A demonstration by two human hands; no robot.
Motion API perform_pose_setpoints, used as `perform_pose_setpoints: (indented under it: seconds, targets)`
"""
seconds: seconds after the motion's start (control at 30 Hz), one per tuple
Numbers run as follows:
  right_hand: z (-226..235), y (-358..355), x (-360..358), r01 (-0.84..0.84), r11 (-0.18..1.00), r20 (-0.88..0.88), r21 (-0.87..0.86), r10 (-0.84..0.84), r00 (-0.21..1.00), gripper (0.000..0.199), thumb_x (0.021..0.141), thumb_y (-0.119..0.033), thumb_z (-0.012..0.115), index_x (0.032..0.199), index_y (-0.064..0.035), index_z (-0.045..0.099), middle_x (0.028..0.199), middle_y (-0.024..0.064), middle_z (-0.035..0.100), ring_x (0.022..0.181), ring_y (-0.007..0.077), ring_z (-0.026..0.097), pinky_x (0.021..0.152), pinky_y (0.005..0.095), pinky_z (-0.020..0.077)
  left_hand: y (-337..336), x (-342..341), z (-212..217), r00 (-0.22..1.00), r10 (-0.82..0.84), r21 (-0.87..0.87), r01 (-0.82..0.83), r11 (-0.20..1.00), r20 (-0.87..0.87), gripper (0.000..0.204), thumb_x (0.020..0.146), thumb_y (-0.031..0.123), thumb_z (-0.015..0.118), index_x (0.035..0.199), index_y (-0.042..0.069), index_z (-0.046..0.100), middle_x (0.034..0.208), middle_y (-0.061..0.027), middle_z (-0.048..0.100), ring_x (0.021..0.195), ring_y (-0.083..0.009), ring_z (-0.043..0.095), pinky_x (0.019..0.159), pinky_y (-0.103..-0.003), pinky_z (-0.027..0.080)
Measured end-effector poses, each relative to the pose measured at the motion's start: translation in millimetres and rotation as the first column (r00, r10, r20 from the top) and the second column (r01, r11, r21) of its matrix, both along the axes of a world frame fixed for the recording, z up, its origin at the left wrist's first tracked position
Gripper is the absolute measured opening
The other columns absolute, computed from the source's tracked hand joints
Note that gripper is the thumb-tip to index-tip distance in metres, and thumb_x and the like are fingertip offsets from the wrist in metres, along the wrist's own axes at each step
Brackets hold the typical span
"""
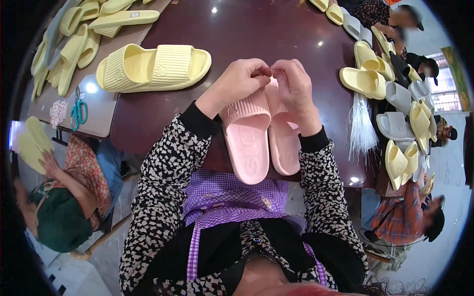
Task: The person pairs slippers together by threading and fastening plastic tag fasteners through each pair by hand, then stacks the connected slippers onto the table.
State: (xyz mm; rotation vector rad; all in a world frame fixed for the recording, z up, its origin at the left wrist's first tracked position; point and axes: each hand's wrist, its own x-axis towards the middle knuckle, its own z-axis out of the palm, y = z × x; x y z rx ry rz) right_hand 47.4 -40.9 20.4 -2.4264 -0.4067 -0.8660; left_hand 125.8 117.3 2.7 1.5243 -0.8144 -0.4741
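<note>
pink slides [248, 148] beneath left hand [242, 81] and right hand [295, 86]; each pinched closed; anything held, unclear

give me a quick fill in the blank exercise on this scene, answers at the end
1. The slippers beneath the left hand and right hand are coloured ____.
2. The scissors lie to the ____ of both hands.
3. The bundle of thin white strands lies to the ____ of both hands.
4. The checked apron is white and ____.

Missing words: pink; left; right; purple.
</note>
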Motion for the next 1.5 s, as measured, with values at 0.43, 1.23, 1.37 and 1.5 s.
perform_pose_setpoints:
  seconds: [0.43,1.23,1.37,1.5]
  targets:
    - [-21,-18,-18,0.136,0.832,-0.109,0.538,-0.092,0.990,0.009,0.089,0.004,0.059,0.098,0.0007,0.060,0.089,0.0039,0.063,0.085,0.0100,0.061,0.076,0.0224,0.0499,-16,-19,5,0.956,-0.012,-0.207,-0.052,0.977,-0.294,0.013,0.092,0.010,0.058,0.101,0.003,0.064,0.076,0.0022,0.062,0.064,0.0004,0.052,0.055,-0.014,0.039]
    - [-19,-14,-13,0.167,0.984,0.163,0.063,-0.176,0.971,0.013,0.074,0.001,0.069,0.084,-0.0080,0.069,0.074,0.0004,0.065,0.066,0.0159,0.056,0.069,0.0295,0.0428,-22,-23,-3,0.934,0.146,-0.196,-0.218,0.956,-0.327,0.008,0.091,0.009,0.061,0.095,0.002,0.063,0.085,-0.0041,0.067,0.063,-0.0031,0.056,0.056,-0.017,0.047]
    - [-22,-14,-11,0.165,0.985,0.164,0.053,-0.171,0.971,0.012,0.075,0.000,0.069,0.084,-0.0081,0.069,0.073,-0.0002,0.064,0.065,0.0155,0.056,0.072,0.0301,0.0422,-23,-24,-2,0.948,0.174,-0.162,-0.223,0.961,-0.267,0.008,0.091,0.008,0.061,0.094,0.001,0.063,0.085,-0.0040,0.067,0.063,-0.0033,0.056,0.056,-0.016,0.047]
    - [-22,-13,-13,0.177,0.983,0.162,0.054,-0.184,0.969,0.011,0.075,-0.001,0.068,0.083,-0.0082,0.068,0.072,-0.0001,0.064,0.064,0.0159,0.056,0.072,0.0304,0.0423,-23,-27,-3,0.952,0.213,-0.137,-0.247,0.959,-0.220,0.007,0.091,0.007,0.062,0.094,0.001,0.063,0.084,-0.0034,0.067,0.063,-0.0030,0.056,0.057,-0.016,0.047]
